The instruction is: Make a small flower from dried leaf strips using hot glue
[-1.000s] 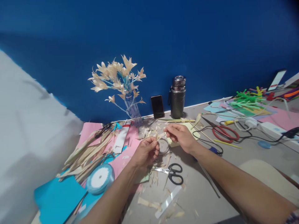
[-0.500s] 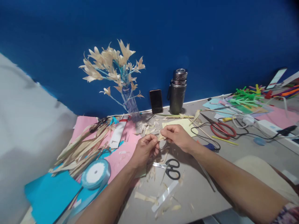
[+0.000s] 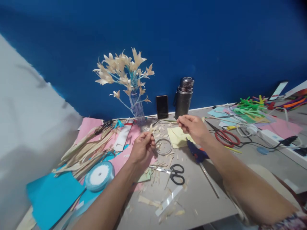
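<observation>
My left hand (image 3: pixel 143 145) is closed in a pinch on a small cream husk flower (image 3: pixel 153 129), whose petals stick up above the fingertips. My right hand (image 3: pixel 192 127) is raised over the back of the table, its thumb and fingers pressed together; whatever they hold, if anything, I cannot make out. Below it lie a yellow paper sheet (image 3: pixel 174 137) and a blue glue gun (image 3: pixel 197 152). A roll of tape (image 3: pixel 164 147) rests between the hands. Nearer me are black-handled scissors (image 3: pixel 177 174) amid husk scraps.
Flowers of the same pale husk stand in a clear vase (image 3: pixel 137 108). A phone (image 3: pixel 162 107) and a dark thermos (image 3: pixel 184 100) are at the wall. Husk strips (image 3: pixel 83 153) and a blue ribbon spool (image 3: pixel 100 175) lie left, red scissors (image 3: pixel 226 137) and a power strip (image 3: pixel 280 140) right.
My hands were together at the husk piece and have parted. The right moved up and right, the left slightly left with the flower. The tape roll and glue gun are now uncovered.
</observation>
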### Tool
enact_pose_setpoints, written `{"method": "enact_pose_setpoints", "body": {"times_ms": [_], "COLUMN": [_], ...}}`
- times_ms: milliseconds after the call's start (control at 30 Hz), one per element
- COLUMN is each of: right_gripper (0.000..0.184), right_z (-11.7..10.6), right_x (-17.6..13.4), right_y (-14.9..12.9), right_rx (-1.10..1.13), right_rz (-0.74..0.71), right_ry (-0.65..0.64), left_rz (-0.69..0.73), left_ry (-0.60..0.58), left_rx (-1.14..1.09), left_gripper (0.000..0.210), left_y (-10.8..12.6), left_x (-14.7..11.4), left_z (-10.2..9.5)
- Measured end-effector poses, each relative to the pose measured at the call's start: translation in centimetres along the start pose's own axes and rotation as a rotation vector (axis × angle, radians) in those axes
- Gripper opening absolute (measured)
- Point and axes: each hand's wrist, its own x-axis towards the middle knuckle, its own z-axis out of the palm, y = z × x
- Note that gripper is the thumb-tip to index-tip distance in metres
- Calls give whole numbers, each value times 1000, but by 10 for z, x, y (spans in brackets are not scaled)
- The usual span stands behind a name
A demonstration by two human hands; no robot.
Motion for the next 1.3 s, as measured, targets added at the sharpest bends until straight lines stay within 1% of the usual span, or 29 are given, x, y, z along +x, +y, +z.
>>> {"method": "enact_pose_setpoints", "body": {"times_ms": [67, 133, 200, 267, 367, 467, 567, 667, 767, 933, 1033, 1100, 1200, 1233, 1267, 1300], "right_gripper": [33, 28, 24, 20, 10, 6, 8, 8, 9, 15, 12, 17, 26, 24, 20, 16], "right_z": [-1, 3, 9, 16, 27, 38, 48, 55, 58, 54, 47, 42, 34, 32, 30, 29], "right_x": [11, 26, 44, 62, 81, 88, 85, 81, 81, 85, 80, 67, 36, 24, 12, 0], "right_y": [-10, -12, -4, 10, 33, 50, 56, 58, 60, 60, 50, 38, 21, 17, 14, 13], "right_rx": [-184, -492, -793, -900, -993, -1084, -1157, -1202, -1196, -1066, -957, -902, -845, -813, -810, -831], "right_rz": [-52, -74, -53, -49, -51, -74, -96, -111, -108, -93, -117, -135, -178, -236, -336, -478], "right_ry": [-45, -156, -283, -340, -448, -525, -550, -556, -581, -642, -631, -603, -522, -462, -394, -318], "left_rz": [53, 74, 69, 57, 60, 40, -16, -45, -59, -53, -70, -86, -70, -71, -78, -87], "left_ry": [37, 54, 54, 54, 72, 122, 153, 165, 179, 218, 227, 207, 159, 136, 109, 85], "left_rx": [-46, -55, -54, -56, -68, -66, -56, -66, -90, -164, -212, -228, -224, -215, -202, -189], "left_gripper": [25, 24, 24, 25, 23, 19, 19, 18, 18, 20, 23, 24, 23, 21, 19, 16], "left_y": [5, 8, 11, 12, 12, 12, 12, 12, 11, 14, 16, 16, 12, 10, 8, 5], "left_x": [6, 11, 13, 14, 15, 15, 16, 16, 17, 18, 18, 17, 15, 14, 12, 11], "left_z": [-6, -10, -12, -13, -14, -18, -21, -23, -21, -17, -16, -17, -17, -17, -16, -14]}}
